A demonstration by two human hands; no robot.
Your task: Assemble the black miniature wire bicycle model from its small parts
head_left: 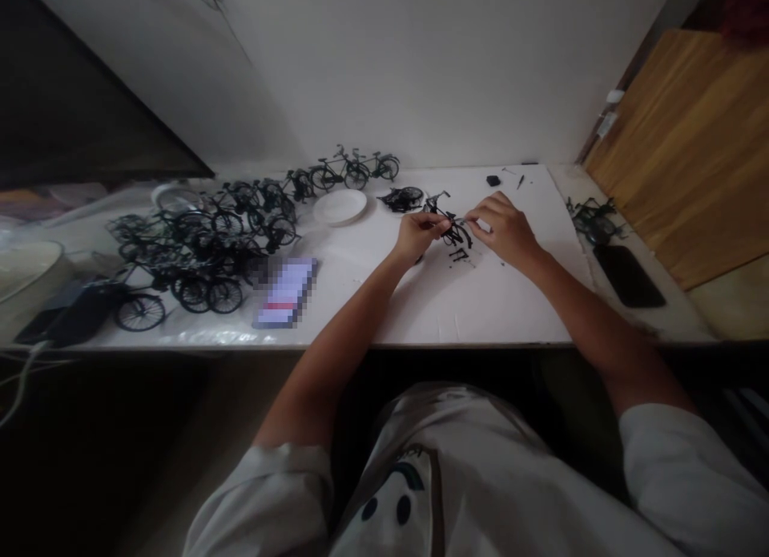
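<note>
Miniature bicycle (460, 234): black, spindly, partly hidden.

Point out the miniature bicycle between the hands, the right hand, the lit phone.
Miniature bicycle (458, 236): head view, lower part.
Right hand (505, 230): head view, back of hand.
Lit phone (284, 293): head view, middle of screen.

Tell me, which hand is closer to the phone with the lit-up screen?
The left. The left hand is to the right of the smartphone and farther back, not touching it; the right hand is even farther right.
</note>
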